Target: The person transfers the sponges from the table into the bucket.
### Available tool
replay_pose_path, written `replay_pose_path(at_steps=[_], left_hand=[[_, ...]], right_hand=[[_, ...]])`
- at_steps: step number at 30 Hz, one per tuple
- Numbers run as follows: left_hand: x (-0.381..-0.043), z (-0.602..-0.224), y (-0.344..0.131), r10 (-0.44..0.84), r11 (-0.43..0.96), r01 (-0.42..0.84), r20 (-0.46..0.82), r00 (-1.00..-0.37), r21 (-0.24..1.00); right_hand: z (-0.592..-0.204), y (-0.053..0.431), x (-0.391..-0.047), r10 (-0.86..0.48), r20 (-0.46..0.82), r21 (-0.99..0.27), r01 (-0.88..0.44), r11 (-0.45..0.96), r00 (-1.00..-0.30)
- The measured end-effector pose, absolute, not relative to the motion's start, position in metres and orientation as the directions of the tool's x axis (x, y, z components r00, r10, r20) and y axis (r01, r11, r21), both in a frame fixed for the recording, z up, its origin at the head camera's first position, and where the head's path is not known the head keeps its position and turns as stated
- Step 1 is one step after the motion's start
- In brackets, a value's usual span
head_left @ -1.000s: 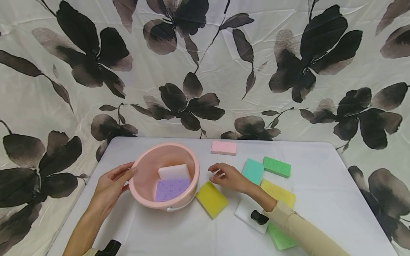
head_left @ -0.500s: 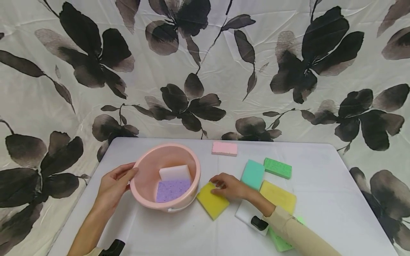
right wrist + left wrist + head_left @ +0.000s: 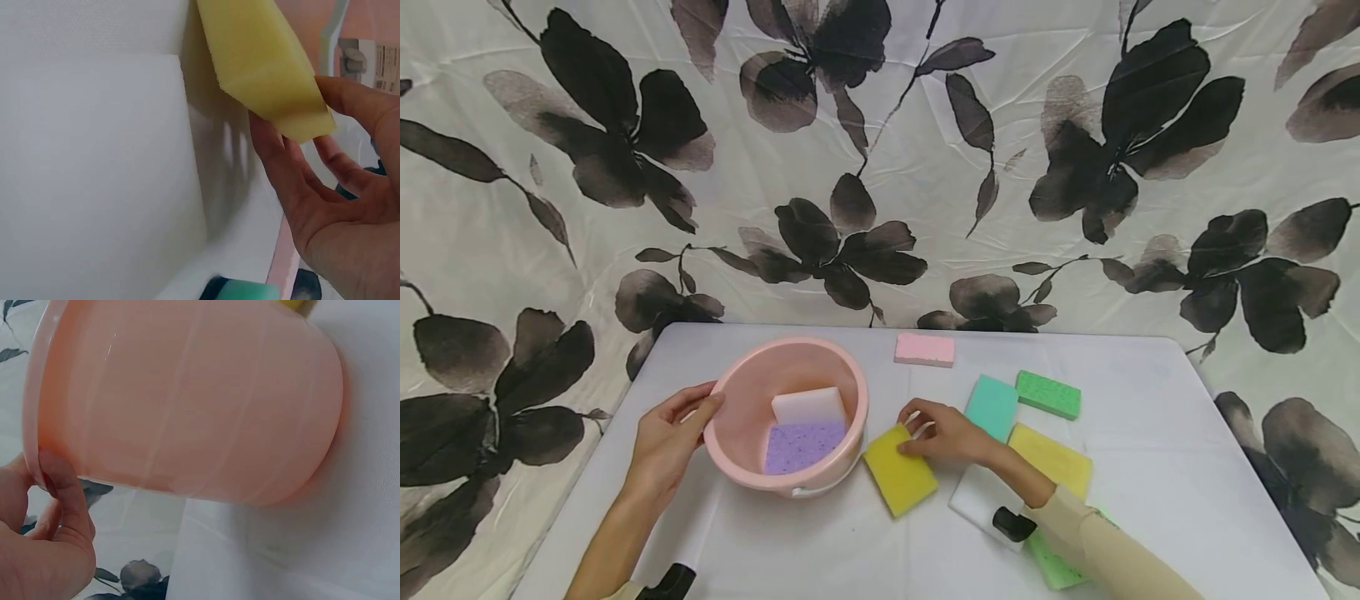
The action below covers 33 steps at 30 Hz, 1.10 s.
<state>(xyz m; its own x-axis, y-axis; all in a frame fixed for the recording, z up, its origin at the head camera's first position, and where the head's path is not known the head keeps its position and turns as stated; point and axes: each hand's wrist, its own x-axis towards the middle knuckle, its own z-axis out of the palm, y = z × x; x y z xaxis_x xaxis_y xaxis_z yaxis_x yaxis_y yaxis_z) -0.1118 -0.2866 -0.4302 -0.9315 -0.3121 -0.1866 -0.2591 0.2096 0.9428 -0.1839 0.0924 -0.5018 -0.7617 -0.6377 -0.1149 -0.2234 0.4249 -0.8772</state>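
With the left hand (image 3: 658,433), grips the rim of the pink bucket (image 3: 737,417) on the left, between thumb and fingers. With the right hand (image 3: 947,432), pinches the mustard-yellow sponge (image 3: 898,475) between thumb and fingers. Holds it just right of the bucket, tilted, with the pinched end raised off the white table (image 3: 1165,467); cannot tell about contact at the opposite end. Inside the bucket: a purple sponge (image 3: 805,448) in front of a white sponge (image 3: 808,406). Along the bucket's near side: a lowered white handle (image 3: 820,489). Beyond the right wrist: a teal sponge (image 3: 991,407), then a green sponge (image 3: 1048,394). Around the beige sleeve (image 3: 1108,537), partly hidden: a light yellow sponge (image 3: 1058,457), a second white sponge (image 3: 979,502), a light green sponge (image 3: 1054,567). Near the table's far edge: a pink sponge (image 3: 923,350). Behind: a floral cloth (image 3: 940,200).
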Motion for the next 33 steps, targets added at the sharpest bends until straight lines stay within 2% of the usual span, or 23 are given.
replay_pose_path(at_steps=[13,23,33], left_hand=[[-0.113,-0.432,-0.282,-0.349,0.173,-0.251,-0.179,-0.92,0.952],[-0.11,-0.43,-0.286,-0.314,0.16,-0.251,-0.192,-0.93,0.955],[-0.108,-0.428,-0.287,-0.287,0.169,-0.247,-0.192,-0.938,0.954]], right_hand=[[-0.484,0.111,-0.186,-0.559,-0.199,-0.927,-0.031,0.374,-0.805],[-0.47,0.123,-0.187,-0.528,-0.184,-0.936,-0.016,0.351,-0.829],[-0.454,0.137,-0.192,-0.538,-0.136,-0.944,-0.055,0.324,-0.832]])
